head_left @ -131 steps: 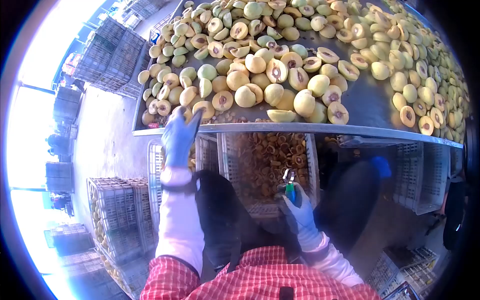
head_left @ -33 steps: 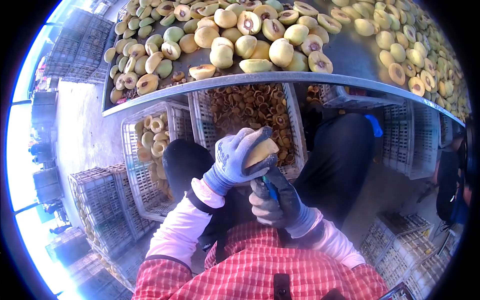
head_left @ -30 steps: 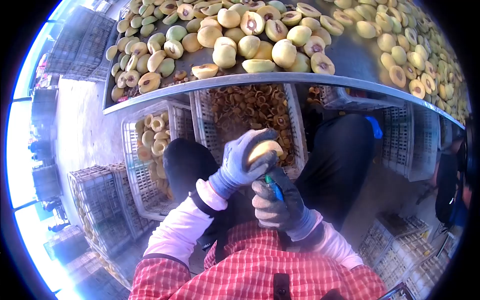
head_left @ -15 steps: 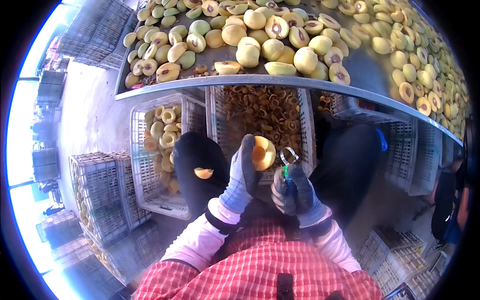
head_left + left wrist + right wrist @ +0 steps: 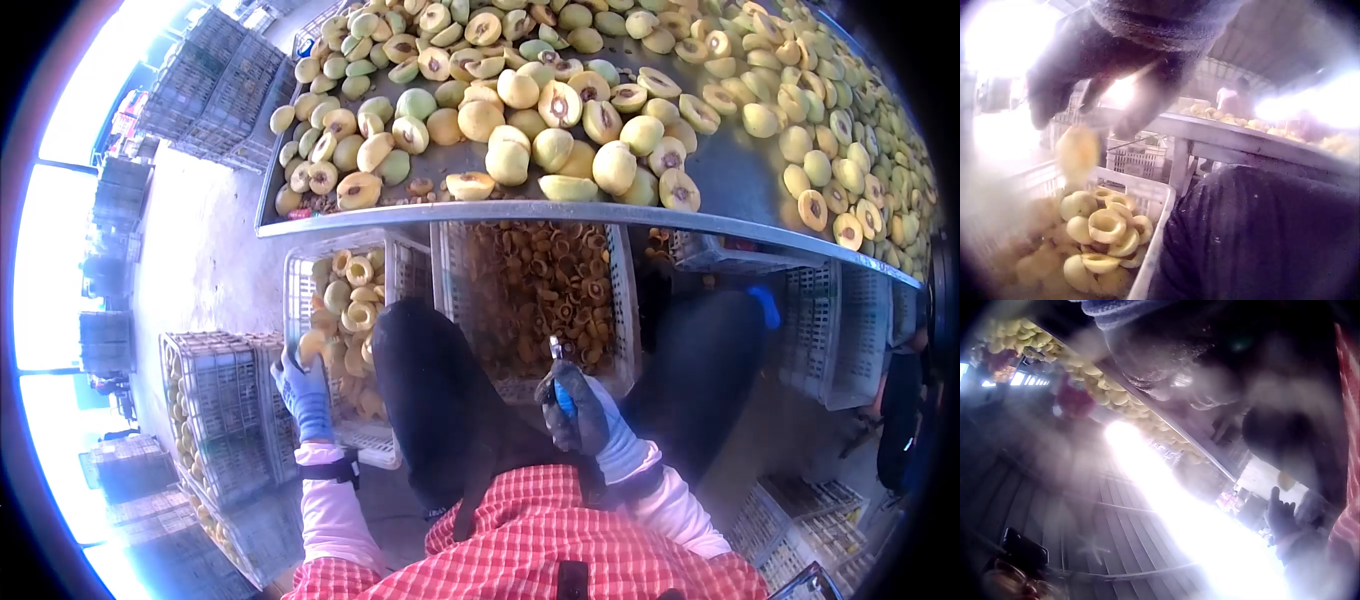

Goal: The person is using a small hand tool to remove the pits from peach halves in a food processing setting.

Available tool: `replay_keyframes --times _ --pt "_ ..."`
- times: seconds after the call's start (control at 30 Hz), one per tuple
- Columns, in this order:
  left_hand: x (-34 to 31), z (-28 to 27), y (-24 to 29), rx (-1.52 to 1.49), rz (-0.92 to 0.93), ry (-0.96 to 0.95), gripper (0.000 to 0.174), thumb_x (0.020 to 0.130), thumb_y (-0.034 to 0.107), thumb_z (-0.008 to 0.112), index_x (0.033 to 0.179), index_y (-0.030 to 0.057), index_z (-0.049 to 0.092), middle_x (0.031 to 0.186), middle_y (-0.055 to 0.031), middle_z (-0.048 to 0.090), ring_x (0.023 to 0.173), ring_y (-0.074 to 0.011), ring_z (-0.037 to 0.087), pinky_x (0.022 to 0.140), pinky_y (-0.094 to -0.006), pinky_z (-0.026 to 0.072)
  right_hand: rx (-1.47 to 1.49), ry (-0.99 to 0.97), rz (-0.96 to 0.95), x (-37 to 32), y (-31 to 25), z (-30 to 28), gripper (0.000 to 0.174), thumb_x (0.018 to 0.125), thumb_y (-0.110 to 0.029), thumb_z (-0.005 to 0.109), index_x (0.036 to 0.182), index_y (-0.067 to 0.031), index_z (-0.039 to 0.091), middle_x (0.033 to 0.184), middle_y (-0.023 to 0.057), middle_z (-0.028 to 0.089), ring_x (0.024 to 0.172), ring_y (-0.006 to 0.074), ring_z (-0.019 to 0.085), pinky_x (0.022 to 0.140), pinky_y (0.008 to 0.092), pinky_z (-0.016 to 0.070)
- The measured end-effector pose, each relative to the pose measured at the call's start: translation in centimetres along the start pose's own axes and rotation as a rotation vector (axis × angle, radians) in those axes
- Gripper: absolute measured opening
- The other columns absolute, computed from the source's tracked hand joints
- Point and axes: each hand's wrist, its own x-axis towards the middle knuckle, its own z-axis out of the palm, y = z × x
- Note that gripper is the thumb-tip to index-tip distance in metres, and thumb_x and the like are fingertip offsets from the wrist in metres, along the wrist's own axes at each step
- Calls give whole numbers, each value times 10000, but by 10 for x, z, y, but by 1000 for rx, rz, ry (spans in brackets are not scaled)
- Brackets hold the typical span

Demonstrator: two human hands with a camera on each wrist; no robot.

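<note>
My gloved left hand (image 5: 305,395) is over the left side of a white crate (image 5: 378,447) of hollowed peach halves. Its fingers are spread in the left wrist view, and a blurred peach half (image 5: 1077,152) hangs in the air just below them, over the hollowed halves (image 5: 1107,226). In front of my lap, my gloved right hand (image 5: 592,418) grips the blue handle of a peach pitter (image 5: 565,400), whose metal end points up and forward. Its loop is seen nearly edge-on. Glare and shadow obscure most of that hand (image 5: 1160,350) in the right wrist view.
A metal-edged table (image 5: 600,212) ahead bears heaped cut peaches (image 5: 555,150), stones showing in many. Between my knees stands a crate (image 5: 627,300) of brown pit scraps (image 5: 540,290). Stacked crates (image 5: 215,400) rise at far left. My left knee (image 5: 420,370) adjoins the left crate.
My left hand has gone from the table to my lap with a peach half, then left to the crate, letting the half go. The right hand has kept the pitter; a scrap on my left thigh is gone.
</note>
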Motion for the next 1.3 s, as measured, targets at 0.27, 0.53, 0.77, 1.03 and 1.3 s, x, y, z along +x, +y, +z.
replay_keyframes --times 0.27,0.53,0.77,1.03,1.3 --pt "43 -40 237 -560 490 61 405 829 309 705 1111 31 621 967 -151 674 917 -307 642 812 -395 503 -5 152 -4 14 -7 21 508 910 -576 504 900 -70 534 535 11 431 409 124 397 392 257 339" --pt "81 16 313 -723 630 -430 376 842 284 689 1116 42 601 946 -152 665 877 -234 643 786 -334 503 140 148 -159 19 -7 -2 357 916 -415 604 951 -60 575 643 13 554 483 102 511 434 230 391" --pt "-17 -54 281 -914 878 -847 387 752 7 706 1129 -4 617 1063 -104 637 992 -183 606 874 -294 481 -116 358 -642 24 -45 7 305 868 -170 705 1109 -21 593 898 -11 583 771 58 536 680 200 455" --pt "-108 -45 275 -1554 53 -779 490 975 362 506 1321 21 445 1188 -89 533 1037 -149 547 933 -284 441 -114 280 -660 24 -25 18 301 889 -205 674 1092 -8 571 925 26 612 806 106 562 727 258 467" --pt "-116 -42 263 -1421 258 -675 343 975 225 507 1208 -26 529 1043 -112 640 957 -161 604 877 -298 475 -1022 553 -1083 3 -44 15 345 798 -122 702 1109 -42 576 909 163 644 805 313 660 713 364 516"
